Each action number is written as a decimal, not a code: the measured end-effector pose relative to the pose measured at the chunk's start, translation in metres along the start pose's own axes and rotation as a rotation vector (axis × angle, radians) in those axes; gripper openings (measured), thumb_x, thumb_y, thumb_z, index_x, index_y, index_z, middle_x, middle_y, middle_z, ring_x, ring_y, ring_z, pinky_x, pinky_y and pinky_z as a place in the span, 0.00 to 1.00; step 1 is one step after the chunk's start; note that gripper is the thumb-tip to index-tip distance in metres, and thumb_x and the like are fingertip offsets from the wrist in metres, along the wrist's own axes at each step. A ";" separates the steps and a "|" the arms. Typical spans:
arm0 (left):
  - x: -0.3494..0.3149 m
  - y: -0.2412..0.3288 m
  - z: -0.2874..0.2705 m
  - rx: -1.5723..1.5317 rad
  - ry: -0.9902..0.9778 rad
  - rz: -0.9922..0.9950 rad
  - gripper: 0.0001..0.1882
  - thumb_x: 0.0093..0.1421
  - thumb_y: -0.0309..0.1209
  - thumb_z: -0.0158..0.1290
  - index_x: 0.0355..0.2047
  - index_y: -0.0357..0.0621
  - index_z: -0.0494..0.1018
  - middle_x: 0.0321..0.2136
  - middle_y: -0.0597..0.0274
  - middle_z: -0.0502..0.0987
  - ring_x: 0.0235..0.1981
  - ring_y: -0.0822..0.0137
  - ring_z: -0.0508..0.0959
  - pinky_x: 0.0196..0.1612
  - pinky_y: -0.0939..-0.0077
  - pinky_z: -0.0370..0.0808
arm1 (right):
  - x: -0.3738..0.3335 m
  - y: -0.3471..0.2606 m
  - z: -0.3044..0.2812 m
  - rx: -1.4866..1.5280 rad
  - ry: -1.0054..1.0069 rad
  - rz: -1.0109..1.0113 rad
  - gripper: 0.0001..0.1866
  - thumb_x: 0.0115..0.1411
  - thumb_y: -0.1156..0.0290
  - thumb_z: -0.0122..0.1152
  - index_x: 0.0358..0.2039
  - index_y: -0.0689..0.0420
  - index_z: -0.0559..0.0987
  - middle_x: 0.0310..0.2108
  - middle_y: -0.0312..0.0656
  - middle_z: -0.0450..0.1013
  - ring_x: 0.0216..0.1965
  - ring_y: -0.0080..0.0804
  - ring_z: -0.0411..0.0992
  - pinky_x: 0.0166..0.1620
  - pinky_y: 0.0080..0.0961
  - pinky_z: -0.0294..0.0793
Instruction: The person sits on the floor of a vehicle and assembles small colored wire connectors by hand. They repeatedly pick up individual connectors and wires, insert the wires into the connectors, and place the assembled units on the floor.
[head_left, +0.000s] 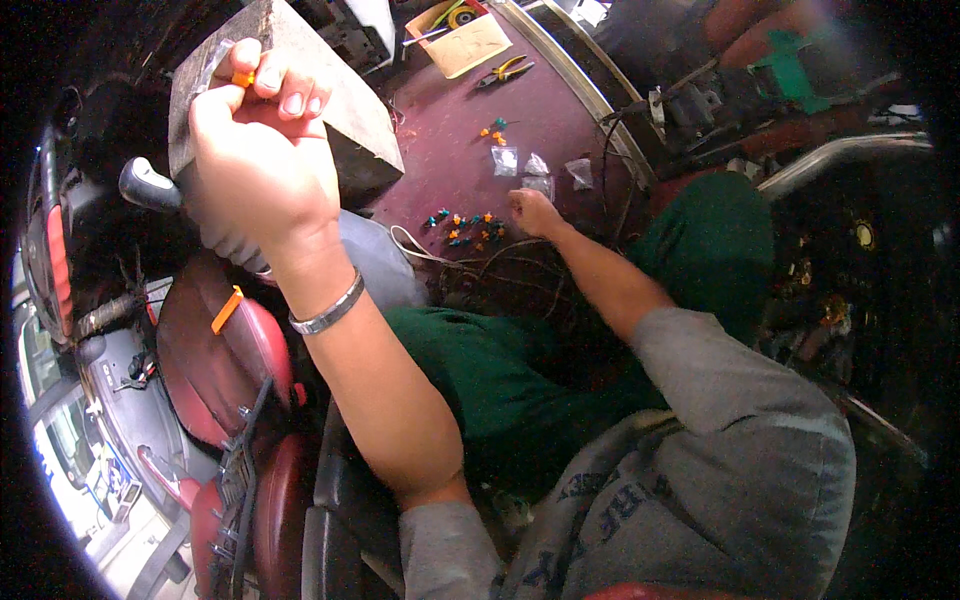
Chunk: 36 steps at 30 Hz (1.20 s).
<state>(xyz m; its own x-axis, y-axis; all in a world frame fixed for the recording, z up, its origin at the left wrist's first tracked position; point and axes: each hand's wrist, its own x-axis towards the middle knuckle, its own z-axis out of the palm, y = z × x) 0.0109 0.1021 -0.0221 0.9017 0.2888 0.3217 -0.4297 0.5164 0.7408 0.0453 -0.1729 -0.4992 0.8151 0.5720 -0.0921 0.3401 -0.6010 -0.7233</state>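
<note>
Raised at the upper left, my left hand point(265, 165) is closed in a pinch on a small orange plastic piece point(243, 79). A clear strip, perhaps plastic film, shows beside those fingers. My right hand point(535, 213) is closed low over the dark red tabletop point(440, 130); what its fingers hold, if anything, is hidden. Just beyond it lie several small clear plastic bags point(505, 160). To its left is a loose group of small orange and teal parts point(468, 230). A smaller cluster of the same parts point(494, 132) sits farther back.
Yellow-handled pliers point(502, 71) and a tan envelope point(470, 45) lie at the back. A grey block point(340, 100) stands behind my left hand. Thin cables point(490, 262) run along the near edge. A red padded stool point(225, 355) with an orange strip is at the left.
</note>
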 end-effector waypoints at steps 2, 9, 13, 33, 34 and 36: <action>0.000 0.000 0.001 0.014 0.012 -0.009 0.08 0.64 0.34 0.40 0.37 0.44 0.66 0.25 0.66 0.64 0.23 0.71 0.62 0.32 0.71 0.63 | 0.002 -0.008 0.011 -0.060 0.081 -0.107 0.14 0.53 0.76 0.60 0.42 0.56 0.80 0.37 0.52 0.77 0.44 0.55 0.77 0.49 0.45 0.77; -0.001 -0.001 0.007 0.174 0.157 0.048 0.14 0.72 0.39 0.43 0.40 0.40 0.70 0.25 0.66 0.63 0.24 0.72 0.63 0.31 0.75 0.62 | 0.006 -0.042 0.018 -0.087 -0.015 0.101 0.16 0.57 0.75 0.58 0.47 0.57 0.80 0.42 0.53 0.78 0.52 0.56 0.75 0.55 0.47 0.76; 0.002 -0.006 0.017 0.260 0.256 0.090 0.17 0.74 0.41 0.48 0.43 0.35 0.72 0.28 0.64 0.68 0.25 0.73 0.67 0.30 0.79 0.64 | 0.002 -0.020 0.014 -0.124 -0.006 0.053 0.14 0.58 0.74 0.57 0.46 0.59 0.80 0.41 0.53 0.79 0.51 0.56 0.75 0.55 0.47 0.76; -0.005 -0.017 0.032 0.745 0.394 0.202 0.18 0.69 0.35 0.60 0.54 0.37 0.77 0.48 0.58 0.81 0.41 0.70 0.80 0.43 0.76 0.75 | -0.002 -0.078 -0.018 0.013 -0.040 0.207 0.14 0.62 0.71 0.57 0.49 0.54 0.81 0.45 0.51 0.78 0.51 0.51 0.76 0.53 0.43 0.77; -0.003 -0.018 0.034 0.752 0.383 0.194 0.18 0.69 0.35 0.60 0.54 0.37 0.76 0.48 0.58 0.81 0.41 0.70 0.80 0.43 0.76 0.75 | 0.000 -0.052 0.005 -0.037 -0.001 0.168 0.14 0.63 0.70 0.57 0.49 0.53 0.81 0.44 0.50 0.78 0.50 0.50 0.76 0.53 0.43 0.78; -0.004 -0.017 0.030 0.771 0.389 0.200 0.18 0.69 0.35 0.60 0.54 0.38 0.77 0.48 0.58 0.82 0.41 0.70 0.80 0.43 0.76 0.75 | 0.003 -0.054 0.012 -0.104 0.044 0.098 0.12 0.65 0.68 0.58 0.48 0.47 0.82 0.43 0.44 0.77 0.49 0.46 0.77 0.51 0.41 0.79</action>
<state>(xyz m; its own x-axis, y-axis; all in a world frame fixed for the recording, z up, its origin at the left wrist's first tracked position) 0.0158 0.0682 -0.0182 0.6727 0.6415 0.3688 -0.2996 -0.2196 0.9285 0.0242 -0.1323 -0.4686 0.8657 0.4841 -0.1274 0.3026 -0.7088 -0.6372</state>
